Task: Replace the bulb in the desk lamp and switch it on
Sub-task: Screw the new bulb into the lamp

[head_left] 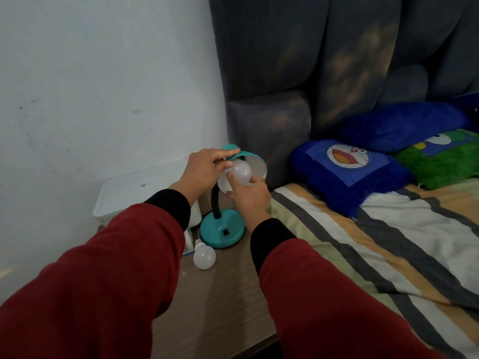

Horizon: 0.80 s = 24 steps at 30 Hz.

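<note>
A teal desk lamp stands on the wooden bedside table [212, 307], its round base [222, 233] carrying a black switch. My left hand [204, 169] grips the top of the teal shade [255, 161], which tilts toward me. My right hand [250, 194] holds a white bulb [242, 172] at the shade's mouth, fingers around its lower side. The bulb's screw end is hidden inside the shade. A second white bulb [204, 256] lies on the table in front of the base, apart from both hands.
A white plastic box [134, 193] sits at the back left against the wall. A small carton [188, 239] lies beside the loose bulb. To the right is a bed with a striped cover [375, 242], blue pillows [347, 174] and a padded headboard [311, 73].
</note>
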Each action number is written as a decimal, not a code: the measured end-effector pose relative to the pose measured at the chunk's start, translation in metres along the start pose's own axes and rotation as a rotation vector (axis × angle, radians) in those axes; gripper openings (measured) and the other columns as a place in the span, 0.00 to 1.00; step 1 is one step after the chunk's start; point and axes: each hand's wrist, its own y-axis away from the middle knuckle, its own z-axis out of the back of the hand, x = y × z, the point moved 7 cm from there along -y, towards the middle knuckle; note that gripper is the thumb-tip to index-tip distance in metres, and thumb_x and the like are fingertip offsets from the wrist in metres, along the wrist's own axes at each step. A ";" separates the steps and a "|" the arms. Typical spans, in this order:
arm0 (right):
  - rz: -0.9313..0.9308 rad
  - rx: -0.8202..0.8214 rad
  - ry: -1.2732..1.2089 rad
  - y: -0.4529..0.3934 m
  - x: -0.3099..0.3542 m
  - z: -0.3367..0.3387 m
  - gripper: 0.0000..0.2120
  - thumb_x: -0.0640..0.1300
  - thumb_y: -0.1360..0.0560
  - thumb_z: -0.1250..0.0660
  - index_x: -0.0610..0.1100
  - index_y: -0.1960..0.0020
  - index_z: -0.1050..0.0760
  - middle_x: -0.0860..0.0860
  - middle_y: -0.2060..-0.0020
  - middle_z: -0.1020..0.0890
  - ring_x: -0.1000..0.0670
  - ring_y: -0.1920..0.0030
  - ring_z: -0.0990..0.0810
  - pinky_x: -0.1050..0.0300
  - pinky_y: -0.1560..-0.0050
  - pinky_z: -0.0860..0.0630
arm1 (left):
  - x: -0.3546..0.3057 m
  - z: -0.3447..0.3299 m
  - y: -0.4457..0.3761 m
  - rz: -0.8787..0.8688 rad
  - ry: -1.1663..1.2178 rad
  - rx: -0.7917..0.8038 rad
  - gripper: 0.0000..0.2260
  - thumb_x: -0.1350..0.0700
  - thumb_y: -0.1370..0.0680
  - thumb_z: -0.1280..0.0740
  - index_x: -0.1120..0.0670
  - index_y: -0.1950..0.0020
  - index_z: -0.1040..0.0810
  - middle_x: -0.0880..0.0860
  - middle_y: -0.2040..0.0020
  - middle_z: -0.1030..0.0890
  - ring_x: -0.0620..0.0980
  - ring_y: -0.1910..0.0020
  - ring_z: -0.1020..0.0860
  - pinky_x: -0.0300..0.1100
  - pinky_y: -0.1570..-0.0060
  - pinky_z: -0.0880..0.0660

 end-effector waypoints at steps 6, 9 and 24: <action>0.002 0.039 -0.103 0.002 0.001 -0.005 0.28 0.41 0.28 0.28 0.47 0.32 0.36 0.46 0.49 0.26 0.55 0.68 0.21 0.58 0.60 0.17 | 0.001 0.003 0.001 0.021 0.006 -0.008 0.16 0.62 0.23 0.34 0.52 0.36 0.23 0.53 0.36 0.21 0.47 0.38 0.24 0.24 0.44 0.36; -0.004 -0.016 -0.013 -0.001 -0.001 0.000 0.25 0.53 0.29 0.28 0.41 0.39 0.29 0.41 0.47 0.19 0.46 0.59 0.16 0.58 0.61 0.18 | 0.001 0.002 0.001 0.020 0.008 0.000 0.16 0.61 0.23 0.34 0.52 0.35 0.23 0.53 0.36 0.22 0.47 0.37 0.25 0.28 0.41 0.36; 0.048 0.013 0.062 0.002 0.005 -0.001 0.37 0.51 0.31 0.27 0.46 0.28 0.39 0.42 0.38 0.25 0.44 0.40 0.24 0.51 0.40 0.25 | 0.002 0.002 0.000 0.025 0.014 0.003 0.16 0.62 0.23 0.34 0.52 0.36 0.23 0.53 0.36 0.22 0.47 0.36 0.25 0.28 0.39 0.36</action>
